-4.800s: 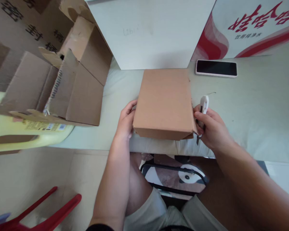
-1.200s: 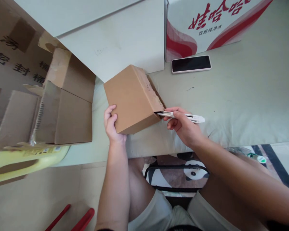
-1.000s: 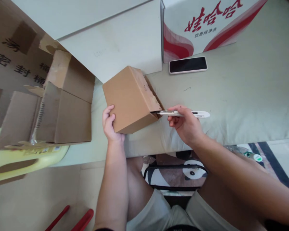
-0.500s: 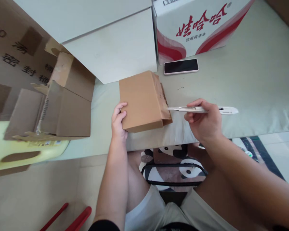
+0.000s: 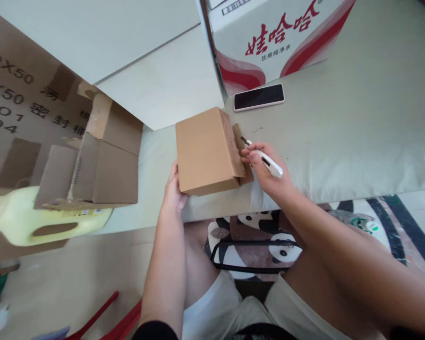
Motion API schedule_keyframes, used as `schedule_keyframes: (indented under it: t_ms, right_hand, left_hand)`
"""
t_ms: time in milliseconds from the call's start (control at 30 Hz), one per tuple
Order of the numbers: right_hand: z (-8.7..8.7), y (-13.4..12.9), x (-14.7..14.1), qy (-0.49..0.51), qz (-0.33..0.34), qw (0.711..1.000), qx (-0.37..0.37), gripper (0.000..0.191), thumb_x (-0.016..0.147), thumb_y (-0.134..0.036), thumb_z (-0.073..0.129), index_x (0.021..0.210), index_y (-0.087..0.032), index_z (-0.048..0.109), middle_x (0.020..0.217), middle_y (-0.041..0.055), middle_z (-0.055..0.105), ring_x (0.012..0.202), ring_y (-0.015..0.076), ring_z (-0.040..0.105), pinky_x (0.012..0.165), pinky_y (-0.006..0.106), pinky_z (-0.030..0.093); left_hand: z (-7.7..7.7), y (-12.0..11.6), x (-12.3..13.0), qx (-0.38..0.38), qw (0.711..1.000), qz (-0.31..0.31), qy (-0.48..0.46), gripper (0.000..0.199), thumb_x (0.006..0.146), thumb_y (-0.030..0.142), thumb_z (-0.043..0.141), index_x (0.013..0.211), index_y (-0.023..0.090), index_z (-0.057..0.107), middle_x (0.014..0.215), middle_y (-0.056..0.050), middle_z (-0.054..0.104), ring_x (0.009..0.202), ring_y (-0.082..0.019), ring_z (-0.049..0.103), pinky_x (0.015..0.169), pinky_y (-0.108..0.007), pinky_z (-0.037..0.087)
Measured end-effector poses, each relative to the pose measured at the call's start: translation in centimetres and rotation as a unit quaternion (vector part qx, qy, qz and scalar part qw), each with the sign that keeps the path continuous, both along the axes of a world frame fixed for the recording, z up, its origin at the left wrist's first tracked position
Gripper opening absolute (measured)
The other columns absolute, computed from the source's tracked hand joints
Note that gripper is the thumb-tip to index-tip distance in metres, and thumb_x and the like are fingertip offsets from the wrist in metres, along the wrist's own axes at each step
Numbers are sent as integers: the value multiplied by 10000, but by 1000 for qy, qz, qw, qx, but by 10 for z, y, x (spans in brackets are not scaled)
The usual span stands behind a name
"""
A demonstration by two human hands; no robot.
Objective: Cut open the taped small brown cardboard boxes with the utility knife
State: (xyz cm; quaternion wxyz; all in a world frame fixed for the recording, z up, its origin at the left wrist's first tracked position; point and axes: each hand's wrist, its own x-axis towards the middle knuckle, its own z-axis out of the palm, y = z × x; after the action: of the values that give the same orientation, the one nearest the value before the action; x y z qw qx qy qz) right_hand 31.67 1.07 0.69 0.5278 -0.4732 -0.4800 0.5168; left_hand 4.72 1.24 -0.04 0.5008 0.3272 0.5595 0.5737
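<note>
A small brown cardboard box (image 5: 205, 151) lies on the pale cloth-covered surface, with loose flaps on its right side. At its lower left corner is my left hand (image 5: 174, 189), gripping the box; some of its fingers are hidden behind or under it. My right hand (image 5: 265, 165) is closed around a white utility knife (image 5: 271, 165), close to the flaps. The knife's dark tip points up and left, and its long blade does not show.
A black phone (image 5: 258, 97) lies beyond the box, before a white and red carton (image 5: 269, 47). White boxes (image 5: 163, 80) stand behind. Opened cartons (image 5: 106, 165) and a yellow jug (image 5: 24, 222) are at the left. The surface's front edge runs above my knees.
My right hand has moved left to the box flaps, and the knife has turned diagonal with its blade no longer visible. My left fingers have slid off the box's top face. The view has shifted.
</note>
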Motion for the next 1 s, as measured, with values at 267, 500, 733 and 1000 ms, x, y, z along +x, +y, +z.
schedule_keyframes:
  t_ms: [267,500,733,1000]
  right_hand:
    - [7,-5,-1,-60,103,993,-18,319,902,-484,659,1134,-293,553,958,2,647,860,190,621,764,333,459]
    - [5,-3,0,37,58,997,-44,354,825,-395,699,1104,-283,511,1005,5,642,885,179,613,765,319,470]
    - [-8,12,2,128,46,989,-50,402,731,-360,666,1082,-324,473,1090,20,620,970,220,641,769,353,517]
    - [-22,24,6,-73,-38,995,58,277,880,-455,620,1098,-309,532,886,7,560,762,183,592,636,321,476]
  left_hand:
    - [-7,-8,10,7,999,30,-10,483,654,392,877,1092,278,709,1099,-55,752,852,-201,699,695,-293,526]
    - [-1,5,17,17,995,-43,-93,734,575,371,934,1244,360,630,1234,-62,704,960,-241,705,725,-332,546]
    - [-4,14,40,91,986,-84,-112,777,674,541,877,1356,361,552,1329,-69,663,1207,-316,657,926,-430,560]
    - [-9,16,44,160,982,-28,-94,976,655,484,915,1475,367,399,1308,-97,653,1260,-331,642,1053,-486,505]
